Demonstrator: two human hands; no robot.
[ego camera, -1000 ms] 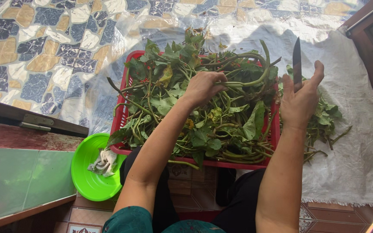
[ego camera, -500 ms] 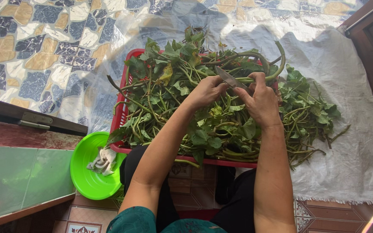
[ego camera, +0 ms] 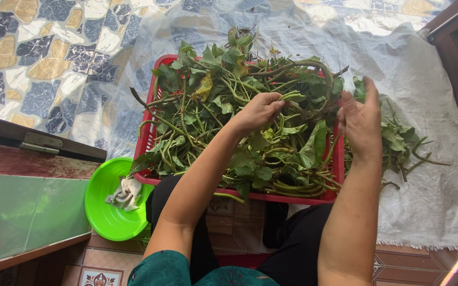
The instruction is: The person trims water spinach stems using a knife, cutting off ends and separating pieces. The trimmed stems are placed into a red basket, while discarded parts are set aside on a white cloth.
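Head view: left hand (ego camera: 258,110) pinched around a bundle of green stems (ego camera: 292,97), above the heap of leafy vines (ego camera: 229,116) filling a red basket (ego camera: 147,139). Right hand (ego camera: 361,119) raised edge-on just beside the basket's right rim, fingers apparently loosely spread, holding nothing visible. Loose trimmed leaves (ego camera: 398,140) on white cloth (ego camera: 430,196). Green bowl (ego camera: 104,212) at lower left, holding a pale scrap.

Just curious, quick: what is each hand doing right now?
Left hand: shut on green stems.
Right hand: open, holding nothing visible.
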